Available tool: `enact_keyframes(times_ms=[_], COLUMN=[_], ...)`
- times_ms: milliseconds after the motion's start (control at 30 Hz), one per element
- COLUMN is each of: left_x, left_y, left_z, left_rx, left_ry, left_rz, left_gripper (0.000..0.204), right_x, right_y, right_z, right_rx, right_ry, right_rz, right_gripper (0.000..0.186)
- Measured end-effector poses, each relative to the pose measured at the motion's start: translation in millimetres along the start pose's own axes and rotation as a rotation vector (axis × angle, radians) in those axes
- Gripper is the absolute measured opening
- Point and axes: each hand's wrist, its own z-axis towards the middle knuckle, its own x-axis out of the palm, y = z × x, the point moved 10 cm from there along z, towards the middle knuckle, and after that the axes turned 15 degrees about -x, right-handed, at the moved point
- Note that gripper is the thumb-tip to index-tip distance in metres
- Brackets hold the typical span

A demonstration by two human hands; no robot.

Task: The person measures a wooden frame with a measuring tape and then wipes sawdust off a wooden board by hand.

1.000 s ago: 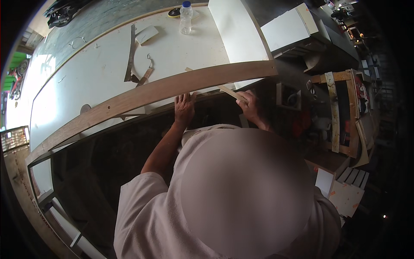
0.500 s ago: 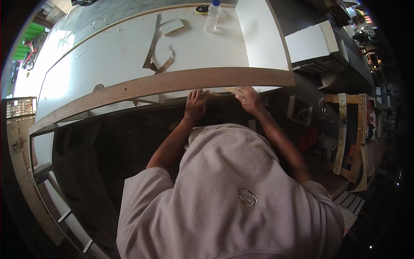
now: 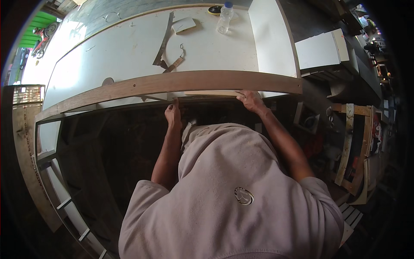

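Note:
A thin, pale wooden strip [image 3: 211,93] lies lengthwise just below the long brown wooden rail [image 3: 194,80] of a white cabinet-like frame. My right hand [image 3: 251,102] is closed round the strip's right end. My left hand [image 3: 173,114] is beyond the strip's left end, fingers mostly curled, one digit pointing up against the frame's lower edge. What those curled fingers hold, if anything, is hidden. Past the rail, on the white panel [image 3: 116,56], lie a paintbrush [image 3: 174,65], a dark narrow offcut [image 3: 164,41] and a small white block [image 3: 183,26].
A clear bottle with a blue cap [image 3: 224,19] stands on the panel beside a black and yellow round tool [image 3: 214,9]. An upright white side panel [image 3: 272,36] closes the right end. A wooden frame [image 3: 349,142] stands at right; a slatted white frame [image 3: 64,203] runs along the left.
My left hand has moved left and slightly down, away from my right hand, leaving more of the strip showing. The strip now lies nearly level along the rail. The view has shifted slightly.

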Motion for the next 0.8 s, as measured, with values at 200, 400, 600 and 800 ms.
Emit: enact_keyframes(times_ms=[200, 400, 600, 800], left_x=[3.1, 0.0, -3.5, 2.3], left_y=[-3.4, -0.9, -0.8, -6.9], left_z=[18.8, 34.9, 45.8, 31.7], left_rx=[-0.048, -0.018, 0.044, -0.022], left_ry=[0.056, 0.05, 0.043, 0.062], left_rz=[-0.139, -0.074, -0.036, 0.001], left_gripper=[0.036, 0.03, 0.028, 0.026], right_x=[5.8, 3.1, 2.8, -3.0], right_y=[4.6, -1.0, 5.2, 8.4], right_z=[1.5, -5.1, -5.2, -10.7], right_rx=[-0.069, -0.036, -0.003, -0.066], right_ry=[-0.01, -0.079, 0.016, -0.121], right_rz=[-0.147, -0.208, -0.233, -0.213], right_gripper=[0.035, 0.034, 0.032, 0.028])
